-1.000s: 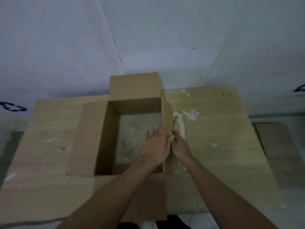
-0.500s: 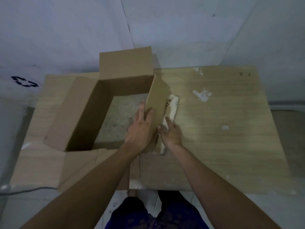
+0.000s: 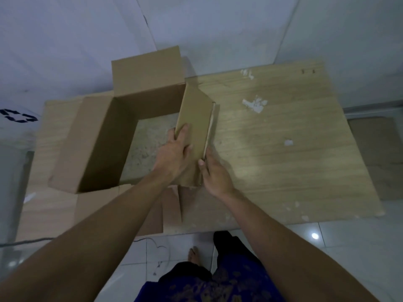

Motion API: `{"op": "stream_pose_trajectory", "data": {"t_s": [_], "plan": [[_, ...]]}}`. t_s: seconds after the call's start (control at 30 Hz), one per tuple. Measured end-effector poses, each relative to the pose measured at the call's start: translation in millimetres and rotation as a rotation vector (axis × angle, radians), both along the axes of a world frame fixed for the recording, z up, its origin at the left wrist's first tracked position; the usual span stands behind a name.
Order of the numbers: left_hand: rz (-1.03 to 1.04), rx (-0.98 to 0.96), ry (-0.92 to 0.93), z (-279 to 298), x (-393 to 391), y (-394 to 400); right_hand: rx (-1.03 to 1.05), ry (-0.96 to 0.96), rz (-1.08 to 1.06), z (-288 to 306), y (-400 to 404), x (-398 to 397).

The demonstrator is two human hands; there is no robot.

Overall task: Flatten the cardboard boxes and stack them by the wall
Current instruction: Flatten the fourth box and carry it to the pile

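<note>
I see an open cardboard box (image 3: 122, 136) standing on the left half of a wooden table (image 3: 283, 149), its far flap (image 3: 148, 70) raised against the white wall (image 3: 218, 29) at the table's back edge. The box has no floor; through it I see the mottled tabletop. The left hand (image 3: 174, 153) grips the box's right side panel (image 3: 194, 123), thumb on the inner face and fingers curled over the near edge of the panel. The right hand (image 3: 214, 173) presses along the panel's outer edge, where a pale strip, perhaps tape, runs; its fingers lie against the cardboard, but whether they pinch the strip or only press it I cannot tell, since the hand's back hides them. The near flaps (image 3: 170, 205) lie flat toward the table's front edge, partly covered by both forearms. On the right half of the table are white torn patches (image 3: 255, 103). Beyond the table's right edge, on the floor, lies something flat and brown (image 3: 375, 144), too dim to name. Below the front edge I see blue patterned clothing (image 3: 207, 286) and a bare foot (image 3: 193, 255), cut off by the frame.
</note>
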State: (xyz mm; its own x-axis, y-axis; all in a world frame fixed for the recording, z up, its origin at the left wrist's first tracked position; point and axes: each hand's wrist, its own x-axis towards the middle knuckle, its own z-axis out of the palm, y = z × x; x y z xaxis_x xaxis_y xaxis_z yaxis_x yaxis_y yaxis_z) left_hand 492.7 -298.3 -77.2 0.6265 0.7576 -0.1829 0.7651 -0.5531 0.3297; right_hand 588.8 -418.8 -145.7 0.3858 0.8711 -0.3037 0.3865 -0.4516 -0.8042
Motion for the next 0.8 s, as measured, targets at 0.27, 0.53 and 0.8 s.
{"op": "stream_pose_trajectory", "data": {"t_s": [0.27,0.53,0.8], "plan": [[0.03,0.006,-0.088,22.3,-20.7,-21.1,0.047,-0.245,0.091,23.7,-25.8,-15.0],[0.08,0.118,-0.305,111.5,-42.9,-15.4,0.307,-0.32,0.01,117.5,-14.5,-24.5],[0.184,0.21,-0.62,217.4,-42.2,-14.9,0.498,-0.513,-0.069,254.0,2.7,-15.4]]}}
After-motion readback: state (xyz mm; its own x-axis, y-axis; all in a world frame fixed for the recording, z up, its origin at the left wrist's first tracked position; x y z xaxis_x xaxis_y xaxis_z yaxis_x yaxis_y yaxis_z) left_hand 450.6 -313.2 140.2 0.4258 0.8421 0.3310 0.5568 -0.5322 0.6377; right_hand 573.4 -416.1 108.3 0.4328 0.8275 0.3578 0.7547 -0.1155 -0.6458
